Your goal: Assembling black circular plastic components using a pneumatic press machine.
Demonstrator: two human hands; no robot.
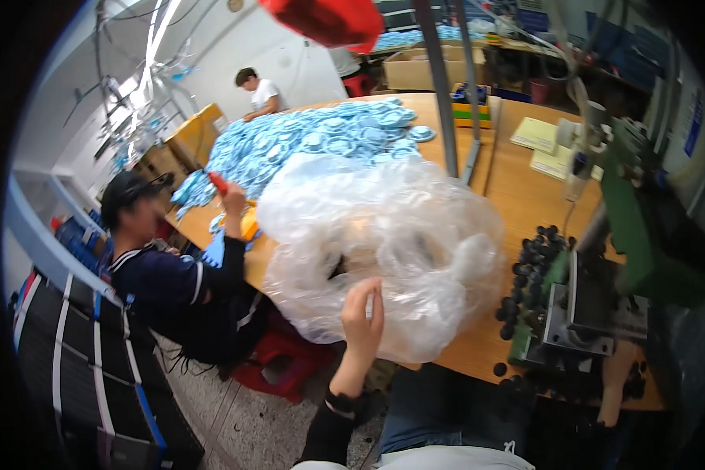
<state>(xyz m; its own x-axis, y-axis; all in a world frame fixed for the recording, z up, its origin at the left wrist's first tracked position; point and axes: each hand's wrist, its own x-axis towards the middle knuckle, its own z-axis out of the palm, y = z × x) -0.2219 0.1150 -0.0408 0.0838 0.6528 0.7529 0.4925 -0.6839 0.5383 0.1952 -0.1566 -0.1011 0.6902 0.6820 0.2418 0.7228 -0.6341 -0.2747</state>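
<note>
Plastic fills the middle of the view: a big, crumpled clear plastic bag (384, 251) sits on the near edge of the wooden worktable (525, 196), its folds so glossy that whatever is inside cannot be made out. At about 11 o'clock from the bag, a wide heap of light-blue round pieces (321, 137) spreads over the far half of the table, its far end blurred. At 3 o'clock stands a green and grey bench machine (603, 290), partly cut off by the dark rim of the picture, with a scatter of small black round parts (525, 282) just beside it. At 9 o'clock a seated co-worker in a dark jacket (188, 290) leans at the table edge, one hand raised around a small red object (218, 182) too small to identify. The left hand (362, 317) rises from 6 o'clock with fingers up against the bag's lower edge, pinching or pressing the film; whether it truly clasps it I cannot tell. The right hand (619, 376) lies at 4 o'clock, below the machine, blurred and partly hidden, its grip unreadable.
</note>
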